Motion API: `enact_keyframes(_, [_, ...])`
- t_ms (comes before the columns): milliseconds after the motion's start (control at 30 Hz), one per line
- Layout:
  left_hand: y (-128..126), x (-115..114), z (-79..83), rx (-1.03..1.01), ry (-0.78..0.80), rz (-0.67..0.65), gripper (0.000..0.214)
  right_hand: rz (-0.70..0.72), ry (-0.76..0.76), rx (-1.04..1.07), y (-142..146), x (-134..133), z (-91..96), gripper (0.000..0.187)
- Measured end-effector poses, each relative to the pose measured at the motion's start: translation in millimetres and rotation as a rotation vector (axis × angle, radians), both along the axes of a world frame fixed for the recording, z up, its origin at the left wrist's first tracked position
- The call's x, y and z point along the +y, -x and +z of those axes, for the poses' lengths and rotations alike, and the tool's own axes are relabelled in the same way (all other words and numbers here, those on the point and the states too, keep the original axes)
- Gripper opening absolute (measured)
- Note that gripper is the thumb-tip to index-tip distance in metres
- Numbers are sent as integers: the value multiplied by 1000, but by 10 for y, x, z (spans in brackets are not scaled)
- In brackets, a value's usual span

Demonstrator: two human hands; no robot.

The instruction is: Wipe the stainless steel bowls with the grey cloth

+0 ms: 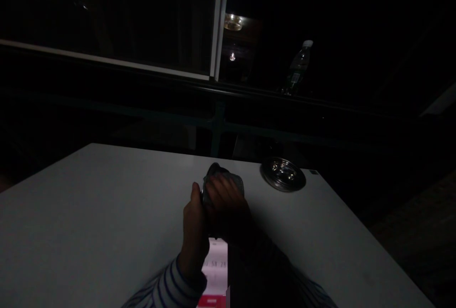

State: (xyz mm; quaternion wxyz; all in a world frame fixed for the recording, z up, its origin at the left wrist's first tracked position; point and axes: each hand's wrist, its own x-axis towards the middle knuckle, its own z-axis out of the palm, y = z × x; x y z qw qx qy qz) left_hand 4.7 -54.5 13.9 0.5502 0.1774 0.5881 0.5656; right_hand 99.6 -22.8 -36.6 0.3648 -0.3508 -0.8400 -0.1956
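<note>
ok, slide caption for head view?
Right hand on grey cloth, left hand holding dark-rimmed item; stacked metal dishes on white table.

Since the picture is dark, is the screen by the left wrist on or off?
On: the screen glows pinkish-white, with digits beside the left hand.

The room is very dark, and most of the back is black. The tabletop [124, 208] looks dull grey. A screen [215, 277] glows pink and white, brightest of all. A small gold light [233, 24] shines near the top, and the metal dish [284, 175] glints. The right hand [227, 203] is in shadow, so its edges seem fuzzy.
</note>
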Motion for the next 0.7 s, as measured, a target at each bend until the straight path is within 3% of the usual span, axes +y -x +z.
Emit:
enact_keyframes(100, [2, -19, 53, 136, -64, 34, 36, 43, 133, 83, 0, 63, 45, 42])
enact_keyframes(267, [3, -25, -40, 197, -156, 11, 48, 126, 337, 251, -76, 163, 177, 44])
enact_keyframes(467, [6, -42, -161, 198, -213, -9, 51, 204, 801, 734, -268, 345, 210, 36])
enact_keyframes(567, [21, -45, -185, 202, -249, -38, 49, 197, 892, 819, -366, 437, 152, 37])
enact_keyframes(700, [44, -38, -166, 192, -231, -76, 46, 191, 899, 863, -389, 486, 118, 36])
